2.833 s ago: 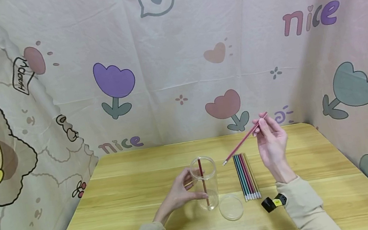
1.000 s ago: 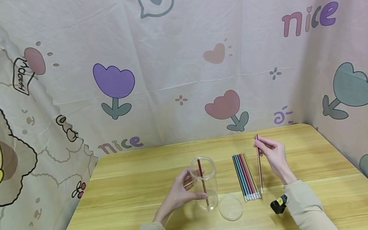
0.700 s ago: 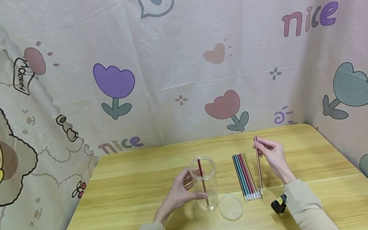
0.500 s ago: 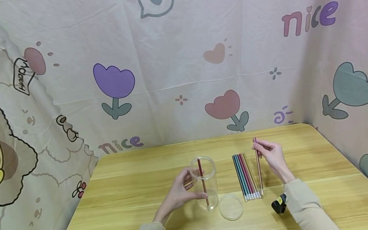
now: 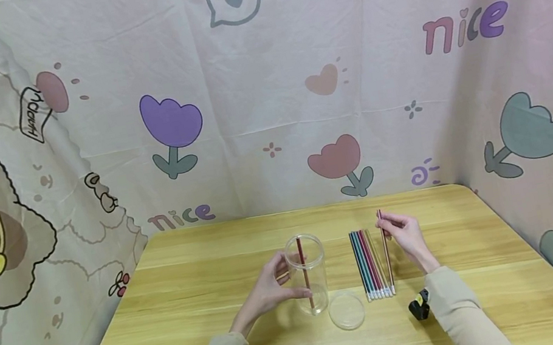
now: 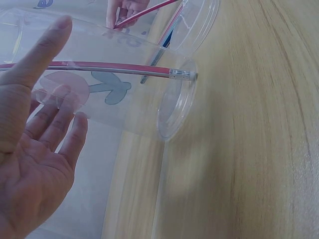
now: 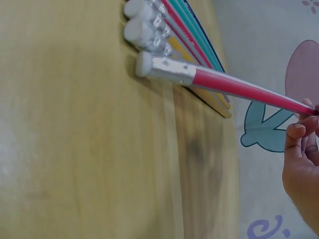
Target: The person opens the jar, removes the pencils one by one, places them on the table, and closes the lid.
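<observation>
A clear plastic jar (image 5: 319,283) stands upright on the table, and my left hand (image 5: 266,290) holds it from the left, thumb in front and fingers behind. One red pencil (image 6: 124,68) leans inside the jar, eraser end at the bottom. My right hand (image 5: 408,237) pinches another red pencil (image 7: 234,88) near its far end. That pencil's white eraser end points down and toward me, close to the right edge of a row of pencils (image 5: 369,264). Whether the eraser touches the table is hard to tell. The row holds several pencils in blue, green, red and yellow, erasers toward me.
A round clear lid (image 5: 347,312) lies flat between the jar and the pencil row, slightly nearer to me. The wooden table (image 5: 191,286) ends at a printed cloth backdrop (image 5: 249,78). Each wrist carries a small black camera.
My right hand has lowered its pencil from a slanted hold in the air, turned the eraser end toward me, and shifted left to the row's edge. The left hand and jar have stayed put.
</observation>
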`<state>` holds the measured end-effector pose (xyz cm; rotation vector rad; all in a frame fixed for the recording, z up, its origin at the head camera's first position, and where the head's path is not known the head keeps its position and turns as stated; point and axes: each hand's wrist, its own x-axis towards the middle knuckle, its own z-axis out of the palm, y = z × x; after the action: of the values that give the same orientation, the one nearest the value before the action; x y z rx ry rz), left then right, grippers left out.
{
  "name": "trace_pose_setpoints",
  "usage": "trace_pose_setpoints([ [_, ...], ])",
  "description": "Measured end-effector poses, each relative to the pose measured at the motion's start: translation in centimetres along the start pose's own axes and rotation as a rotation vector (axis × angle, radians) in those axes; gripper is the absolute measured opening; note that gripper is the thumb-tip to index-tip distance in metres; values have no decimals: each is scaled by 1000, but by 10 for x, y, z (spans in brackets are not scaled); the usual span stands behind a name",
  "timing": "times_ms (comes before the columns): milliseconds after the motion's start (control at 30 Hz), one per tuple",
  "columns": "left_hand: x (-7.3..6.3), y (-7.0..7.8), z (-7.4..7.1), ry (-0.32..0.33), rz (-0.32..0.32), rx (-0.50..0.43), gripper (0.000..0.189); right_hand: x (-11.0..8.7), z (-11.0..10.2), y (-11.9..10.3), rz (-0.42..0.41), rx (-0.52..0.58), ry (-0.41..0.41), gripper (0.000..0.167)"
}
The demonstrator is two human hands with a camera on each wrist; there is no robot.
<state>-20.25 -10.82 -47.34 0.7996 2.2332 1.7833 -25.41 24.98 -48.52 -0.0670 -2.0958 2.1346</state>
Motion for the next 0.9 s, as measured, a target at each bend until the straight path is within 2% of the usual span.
trace_pose_setpoints([
  [533, 0, -1, 0, -3, 18, -8, 72, 4, -3, 5, 35, -144, -120, 49],
  [900, 0, -1, 0, -2, 11, -3, 71, 5, -1, 10, 65, -169, -158, 51],
])
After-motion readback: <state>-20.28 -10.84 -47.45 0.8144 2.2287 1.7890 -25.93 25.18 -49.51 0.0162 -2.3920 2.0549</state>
